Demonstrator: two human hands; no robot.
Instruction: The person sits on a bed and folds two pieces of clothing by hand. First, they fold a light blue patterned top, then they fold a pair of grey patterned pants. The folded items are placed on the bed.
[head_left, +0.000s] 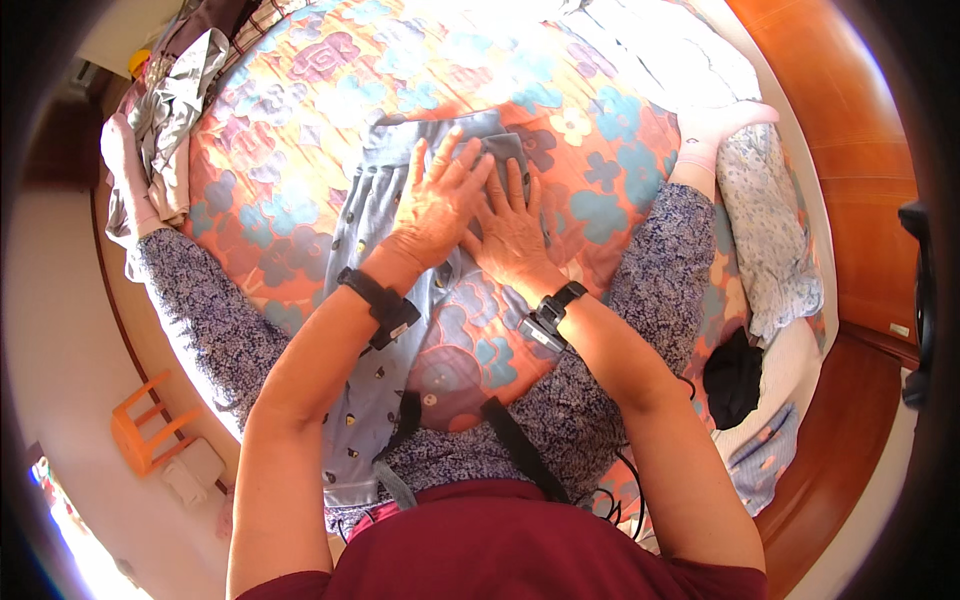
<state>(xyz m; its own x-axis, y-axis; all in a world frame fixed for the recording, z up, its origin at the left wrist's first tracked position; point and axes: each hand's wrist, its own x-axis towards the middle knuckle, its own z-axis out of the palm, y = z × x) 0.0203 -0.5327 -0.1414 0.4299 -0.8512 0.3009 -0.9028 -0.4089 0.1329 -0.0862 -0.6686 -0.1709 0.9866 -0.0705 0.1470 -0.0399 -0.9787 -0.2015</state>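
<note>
Grey-blue printed trousers (375, 300) lie on the bed between my outstretched legs. Their ribbed waistband (386, 142) points away from me, and one leg runs down to its cuff near my lap. Palm down, my left hand (439, 195) presses on the upper part of the trousers with its fingers spread. Beside it, my right hand (514, 225) lies flat on the cloth at the right side, fingers apart. The hands touch or overlap slightly, covering part of the fabric. The second trouser leg is mostly hidden beneath my hands. Neither hand grips anything.
A floral orange bedspread (285, 217) covers the bed. Crumpled clothes (176, 105) lie at the left edge. On the right are a pale floral garment (769, 217), a black cloth (733, 379) and a wooden panel (855, 172). An orange stool (142, 427) stands on the floor.
</note>
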